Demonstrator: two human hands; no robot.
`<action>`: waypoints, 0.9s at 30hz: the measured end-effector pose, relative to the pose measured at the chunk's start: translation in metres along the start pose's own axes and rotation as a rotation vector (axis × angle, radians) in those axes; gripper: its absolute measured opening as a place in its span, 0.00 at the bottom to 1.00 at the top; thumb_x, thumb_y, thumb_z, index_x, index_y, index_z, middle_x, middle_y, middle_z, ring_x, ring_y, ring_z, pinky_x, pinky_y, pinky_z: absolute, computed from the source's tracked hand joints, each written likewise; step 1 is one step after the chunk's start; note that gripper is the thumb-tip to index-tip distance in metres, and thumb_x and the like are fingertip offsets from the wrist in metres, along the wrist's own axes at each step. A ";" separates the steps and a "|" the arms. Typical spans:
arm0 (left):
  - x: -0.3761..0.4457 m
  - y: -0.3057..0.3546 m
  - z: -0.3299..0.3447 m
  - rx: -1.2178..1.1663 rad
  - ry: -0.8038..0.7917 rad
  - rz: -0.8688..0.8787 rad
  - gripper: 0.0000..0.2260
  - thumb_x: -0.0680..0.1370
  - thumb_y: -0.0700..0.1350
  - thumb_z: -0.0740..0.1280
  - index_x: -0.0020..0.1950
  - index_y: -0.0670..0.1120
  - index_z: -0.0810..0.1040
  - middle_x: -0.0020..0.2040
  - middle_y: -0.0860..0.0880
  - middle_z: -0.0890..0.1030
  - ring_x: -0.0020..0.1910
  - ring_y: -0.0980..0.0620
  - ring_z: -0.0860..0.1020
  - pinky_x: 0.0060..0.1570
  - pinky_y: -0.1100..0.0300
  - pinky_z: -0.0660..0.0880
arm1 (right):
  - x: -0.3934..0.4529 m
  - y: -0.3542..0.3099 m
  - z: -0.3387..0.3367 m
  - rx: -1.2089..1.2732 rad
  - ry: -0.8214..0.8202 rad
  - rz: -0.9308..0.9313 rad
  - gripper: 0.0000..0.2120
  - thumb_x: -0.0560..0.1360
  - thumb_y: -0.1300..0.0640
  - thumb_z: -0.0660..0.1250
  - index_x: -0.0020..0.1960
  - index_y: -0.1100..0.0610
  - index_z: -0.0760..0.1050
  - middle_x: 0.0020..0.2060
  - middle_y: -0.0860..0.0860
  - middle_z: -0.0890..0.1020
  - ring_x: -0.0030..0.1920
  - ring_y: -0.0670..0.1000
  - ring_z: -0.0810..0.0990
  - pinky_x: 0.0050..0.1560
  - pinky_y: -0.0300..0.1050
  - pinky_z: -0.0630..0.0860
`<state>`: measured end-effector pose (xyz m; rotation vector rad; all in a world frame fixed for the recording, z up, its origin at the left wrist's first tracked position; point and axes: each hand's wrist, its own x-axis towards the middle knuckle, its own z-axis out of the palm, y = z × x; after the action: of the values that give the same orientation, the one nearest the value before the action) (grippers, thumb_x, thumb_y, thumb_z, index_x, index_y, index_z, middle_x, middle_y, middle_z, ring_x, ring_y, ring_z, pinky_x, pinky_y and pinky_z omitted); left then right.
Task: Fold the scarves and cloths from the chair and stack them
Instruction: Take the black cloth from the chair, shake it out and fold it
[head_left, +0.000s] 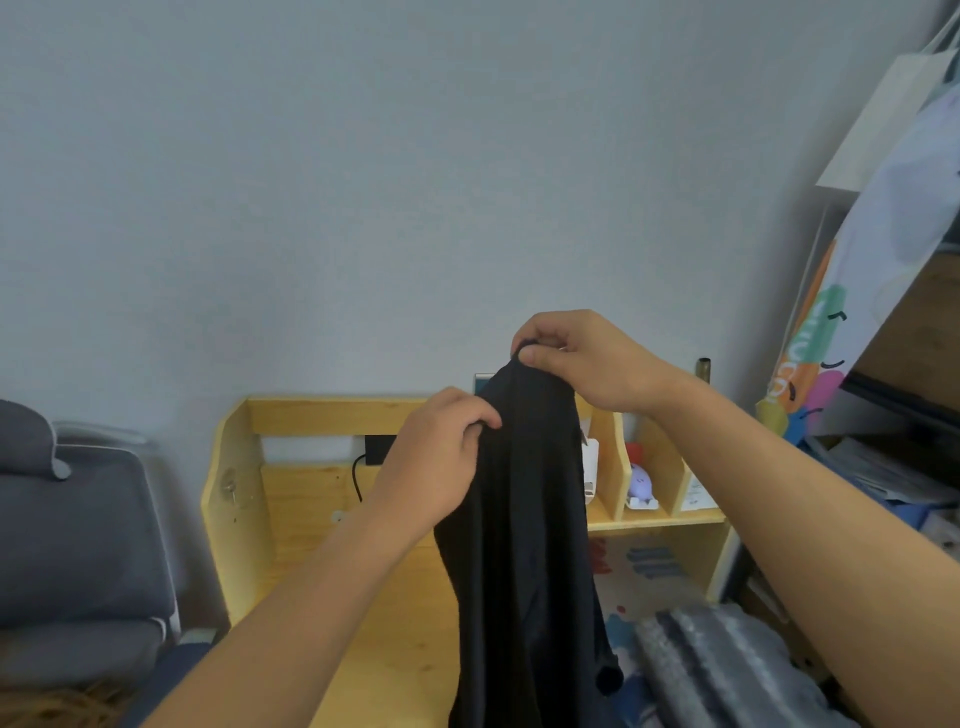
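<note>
A long black cloth hangs in the air above the wooden desk. My right hand pinches its top end between thumb and fingers, higher up. My left hand grips the cloth's left edge a little lower, fingers curled round it. The cloth's lower part drops out of view at the bottom. A grey striped cloth lies folded on the desk at the lower right.
A grey padded chair stands at the left. The desk has a raised back with shelf compartments holding small items and a black plug with cable. Bags and a shelf unit crowd the right side.
</note>
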<state>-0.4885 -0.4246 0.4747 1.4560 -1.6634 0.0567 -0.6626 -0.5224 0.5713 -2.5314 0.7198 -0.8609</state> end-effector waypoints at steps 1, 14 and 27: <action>0.000 0.001 0.001 0.024 -0.024 0.002 0.11 0.83 0.38 0.63 0.55 0.50 0.84 0.53 0.55 0.76 0.48 0.59 0.74 0.47 0.70 0.69 | 0.000 0.000 0.002 -0.005 -0.004 0.000 0.08 0.82 0.59 0.64 0.53 0.54 0.82 0.46 0.46 0.84 0.48 0.44 0.81 0.50 0.37 0.78; -0.015 0.006 0.027 -0.330 -0.234 -0.275 0.20 0.76 0.65 0.66 0.38 0.48 0.76 0.61 0.50 0.77 0.66 0.51 0.73 0.69 0.44 0.69 | 0.002 -0.004 0.003 -0.019 0.151 0.035 0.08 0.82 0.59 0.63 0.52 0.53 0.81 0.44 0.40 0.82 0.48 0.35 0.79 0.43 0.25 0.72; -0.013 0.027 0.050 -0.284 -0.090 -0.340 0.15 0.79 0.64 0.65 0.50 0.54 0.76 0.53 0.54 0.76 0.50 0.60 0.76 0.49 0.64 0.73 | 0.024 -0.023 -0.019 -0.003 0.511 0.047 0.07 0.81 0.59 0.64 0.50 0.53 0.81 0.41 0.39 0.82 0.47 0.39 0.80 0.43 0.27 0.72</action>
<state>-0.5409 -0.4338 0.4501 1.5150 -1.4049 -0.4222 -0.6508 -0.5213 0.6078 -2.2964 0.9215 -1.5126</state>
